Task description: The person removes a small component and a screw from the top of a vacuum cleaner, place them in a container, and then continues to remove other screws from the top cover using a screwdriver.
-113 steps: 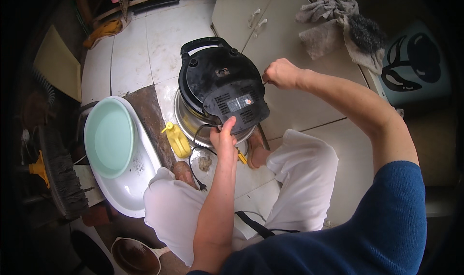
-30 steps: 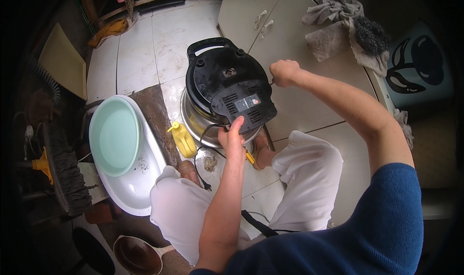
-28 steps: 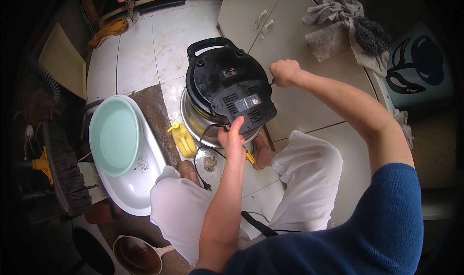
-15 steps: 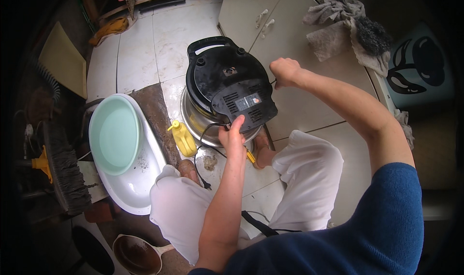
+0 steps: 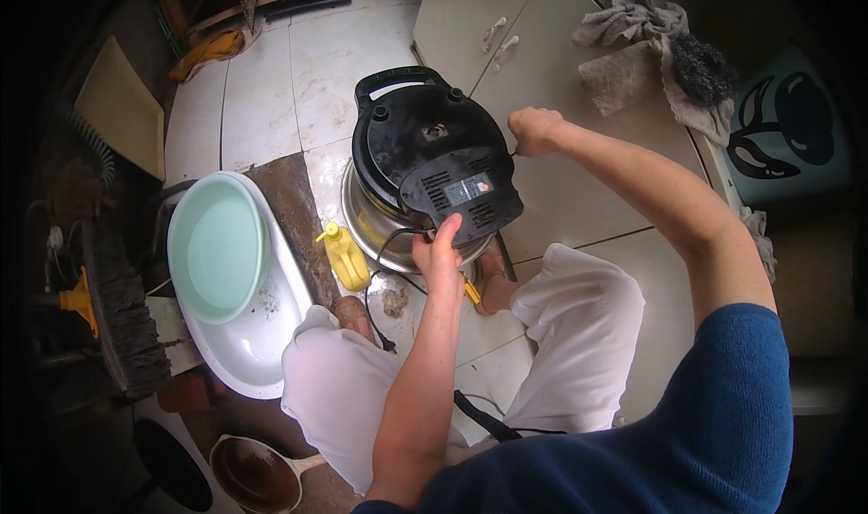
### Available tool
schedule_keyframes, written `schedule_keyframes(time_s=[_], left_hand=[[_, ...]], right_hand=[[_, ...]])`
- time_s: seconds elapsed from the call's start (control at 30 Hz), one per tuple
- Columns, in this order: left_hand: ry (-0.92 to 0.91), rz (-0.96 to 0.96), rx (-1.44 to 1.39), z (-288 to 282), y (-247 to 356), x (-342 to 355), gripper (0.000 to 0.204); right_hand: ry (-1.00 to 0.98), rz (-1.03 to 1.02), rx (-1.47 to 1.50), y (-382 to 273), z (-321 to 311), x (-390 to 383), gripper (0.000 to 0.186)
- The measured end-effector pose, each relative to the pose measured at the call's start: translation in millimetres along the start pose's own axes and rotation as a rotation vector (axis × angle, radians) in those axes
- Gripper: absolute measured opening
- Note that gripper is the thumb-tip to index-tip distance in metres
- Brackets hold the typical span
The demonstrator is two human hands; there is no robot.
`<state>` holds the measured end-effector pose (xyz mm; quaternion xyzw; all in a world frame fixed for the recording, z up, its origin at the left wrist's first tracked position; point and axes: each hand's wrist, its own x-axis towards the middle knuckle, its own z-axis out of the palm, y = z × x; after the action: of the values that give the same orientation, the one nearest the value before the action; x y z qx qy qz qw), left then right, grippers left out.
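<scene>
A round black electric appliance (image 5: 429, 143) is tipped up in front of me, its vented underside with small feet turned toward me and its loop handle at the far side. My left hand (image 5: 438, 247) grips its near edge, the thumb lying on the underside. My right hand (image 5: 536, 132) is closed beside its right edge; a small dark bit shows below the fingers, but what they hold is hidden. Under the appliance stands a shiny metal vessel (image 5: 354, 208). A black cord with a plug (image 5: 387, 343) hangs down by my left hand. Near my foot shows a yellow-handled tool (image 5: 472, 292), mostly hidden.
To the left, a pale green basin (image 5: 217, 252) sits in a white oval tub (image 5: 244, 356). A yellow jug-shaped bottle (image 5: 344, 259) stands between tub and vessel. Cabinets (image 5: 579, 184) close off the right, with grey rags (image 5: 633, 17) on top. A pan (image 5: 258, 473) lies lower left.
The view has shifted very slightly. My right hand's fingers have turned a little at the appliance's right edge; the left hand keeps its grip.
</scene>
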<state>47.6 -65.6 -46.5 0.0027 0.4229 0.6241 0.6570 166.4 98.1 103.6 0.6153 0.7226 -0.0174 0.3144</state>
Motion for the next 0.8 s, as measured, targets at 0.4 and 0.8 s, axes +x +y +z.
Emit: schedule_keyframes(time_s=[0.4, 0.8], left_hand=[[0.009, -0.008, -0.005, 1, -2, 1, 0.045], [0.009, -0.004, 0.01, 1, -2, 1, 0.043]], right_hand=[[0.099, -0.076, -0.164, 1, 9, 0, 0.023], [-0.13, -0.057, -0.103, 8, 13, 24, 0.028]])
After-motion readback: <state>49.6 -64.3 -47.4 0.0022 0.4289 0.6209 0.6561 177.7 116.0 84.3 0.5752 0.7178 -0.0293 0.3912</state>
